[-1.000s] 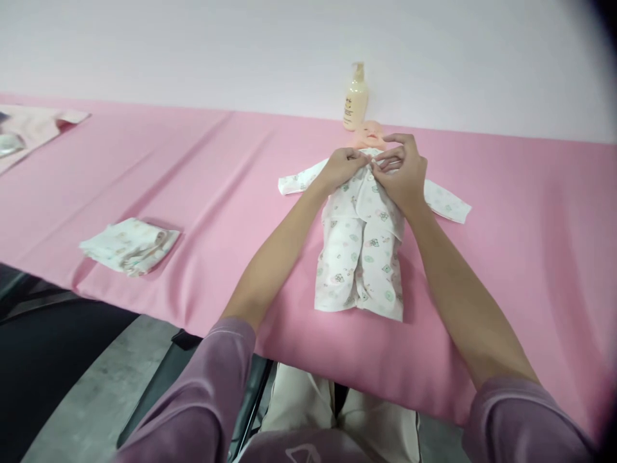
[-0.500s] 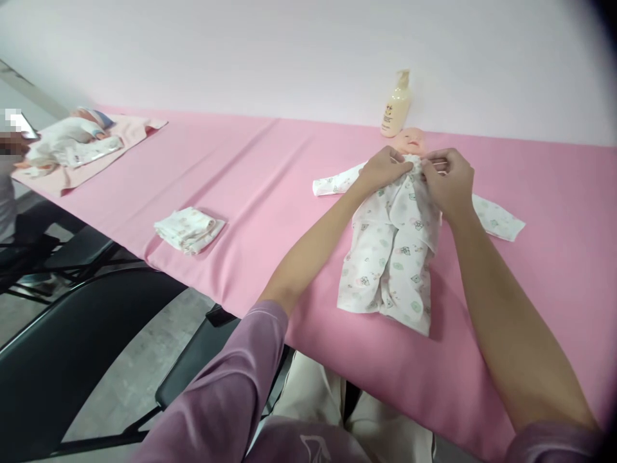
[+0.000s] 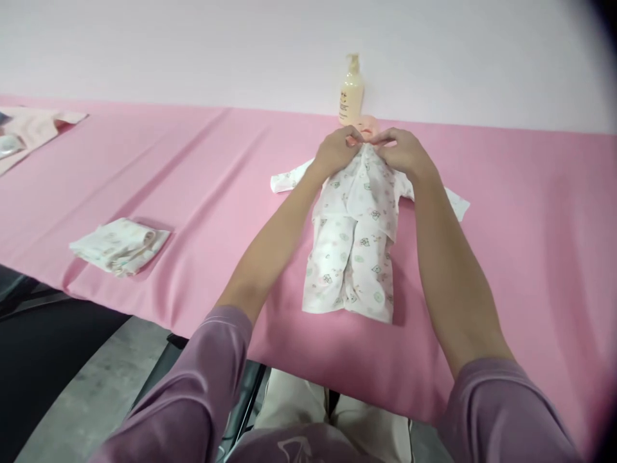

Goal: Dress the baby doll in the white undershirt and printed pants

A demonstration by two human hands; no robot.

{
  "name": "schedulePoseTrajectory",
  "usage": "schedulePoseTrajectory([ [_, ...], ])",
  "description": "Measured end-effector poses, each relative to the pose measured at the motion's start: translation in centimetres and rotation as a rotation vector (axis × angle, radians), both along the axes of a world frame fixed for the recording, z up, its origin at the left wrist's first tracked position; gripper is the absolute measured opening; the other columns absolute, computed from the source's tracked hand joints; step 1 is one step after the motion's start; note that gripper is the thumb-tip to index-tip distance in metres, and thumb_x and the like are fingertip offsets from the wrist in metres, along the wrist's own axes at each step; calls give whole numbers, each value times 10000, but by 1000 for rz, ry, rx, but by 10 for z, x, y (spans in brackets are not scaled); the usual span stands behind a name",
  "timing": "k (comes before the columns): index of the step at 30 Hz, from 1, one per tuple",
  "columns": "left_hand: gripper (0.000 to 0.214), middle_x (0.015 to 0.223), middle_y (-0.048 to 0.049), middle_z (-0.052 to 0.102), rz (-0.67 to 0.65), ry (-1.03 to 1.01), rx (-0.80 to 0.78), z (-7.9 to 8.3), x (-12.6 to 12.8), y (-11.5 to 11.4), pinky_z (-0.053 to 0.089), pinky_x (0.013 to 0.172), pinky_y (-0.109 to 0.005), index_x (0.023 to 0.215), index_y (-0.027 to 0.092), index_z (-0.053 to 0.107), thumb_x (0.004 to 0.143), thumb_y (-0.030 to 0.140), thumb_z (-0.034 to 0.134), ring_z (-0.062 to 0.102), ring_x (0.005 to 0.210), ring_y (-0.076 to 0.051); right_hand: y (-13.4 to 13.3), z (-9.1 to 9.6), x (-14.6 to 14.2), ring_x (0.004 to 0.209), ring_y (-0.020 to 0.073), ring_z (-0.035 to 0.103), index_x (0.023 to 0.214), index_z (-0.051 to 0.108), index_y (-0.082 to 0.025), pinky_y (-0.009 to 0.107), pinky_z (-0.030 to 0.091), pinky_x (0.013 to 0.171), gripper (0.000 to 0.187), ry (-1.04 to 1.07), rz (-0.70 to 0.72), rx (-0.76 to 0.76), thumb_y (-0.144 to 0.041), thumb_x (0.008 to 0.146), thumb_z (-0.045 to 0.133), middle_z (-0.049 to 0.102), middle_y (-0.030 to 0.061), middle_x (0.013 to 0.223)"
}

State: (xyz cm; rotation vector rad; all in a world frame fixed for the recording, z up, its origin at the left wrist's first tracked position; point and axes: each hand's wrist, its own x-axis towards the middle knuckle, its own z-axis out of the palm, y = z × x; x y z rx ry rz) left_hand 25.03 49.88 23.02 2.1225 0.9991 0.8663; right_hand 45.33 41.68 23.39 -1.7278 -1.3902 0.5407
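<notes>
A baby doll [image 3: 368, 125] lies on its back on the pink tablecloth, its head toward the wall. It wears a white printed baby top [image 3: 359, 186] with long sleeves stretched out to both sides, and matching baby trousers [image 3: 349, 263] below. At the neckline, my left hand [image 3: 340, 149] pinches the left edge of the collar. Opposite it, my right hand [image 3: 402, 151] has its fingers closed on the collar's right edge. The hands hide part of the doll's chin and neck.
Behind the doll's head stands a cream pump bottle [image 3: 351, 96] close to the wall. A folded printed cloth [image 3: 120, 245] rests on the tablecloth [image 3: 207, 186] to the left. Farther left lies a pale pink towel [image 3: 41, 128]. A black chair [image 3: 53, 379] stands below the table edge.
The view has swung right, so things sit farther left. My hands have moved up from the chest front to the collar's two edges, and the top now lies flatter.
</notes>
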Motion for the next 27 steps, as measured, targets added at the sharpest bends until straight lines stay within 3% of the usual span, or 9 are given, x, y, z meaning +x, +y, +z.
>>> schedulePoseTrajectory([
  [6, 87, 1074, -85, 845, -35, -24, 16, -8, -6, 12, 637, 1098, -449, 1090, 273, 890, 1049, 338, 849, 817, 1136, -326, 9, -12, 9, 1387, 389, 815, 1162, 873, -293, 650, 637, 1327, 156, -38, 58, 61, -308, 1014, 921, 882, 95, 1330],
  [12, 69, 1097, -65, 866, -49, -113, 101, -17, 4, 14, 617, 1130, -466, 987, 276, 852, 1045, 308, 833, 793, 1171, -303, 21, -23, 7, 1388, 393, 813, 1150, 815, -328, 625, 663, 1294, 327, 8, 47, 186, -566, 1005, 987, 869, 84, 1348],
  [17, 135, 1128, -41, 904, -78, -160, 183, -18, 9, 15, 611, 1131, -485, 936, 288, 874, 1039, 267, 790, 752, 1101, -269, 23, -27, 4, 1410, 345, 776, 1122, 776, -351, 591, 632, 1324, 379, 129, 69, 217, -663, 1037, 973, 880, 47, 1332],
  [23, 158, 1185, -81, 914, -40, -125, 237, -23, 13, 18, 643, 1128, -524, 948, 293, 904, 998, 205, 783, 822, 1160, -341, 11, -20, 7, 1295, 260, 774, 1090, 818, -351, 524, 606, 1359, 379, 296, 89, 142, -536, 951, 1118, 913, -32, 1250],
  [27, 158, 1179, -50, 933, -76, -152, 151, -17, 11, 11, 649, 1177, -592, 890, 364, 892, 1018, 305, 820, 838, 1204, -375, 8, -19, 10, 1191, 186, 795, 1124, 817, -297, 443, 652, 1293, 225, 288, 95, 96, -304, 1070, 1035, 908, -30, 1243],
])
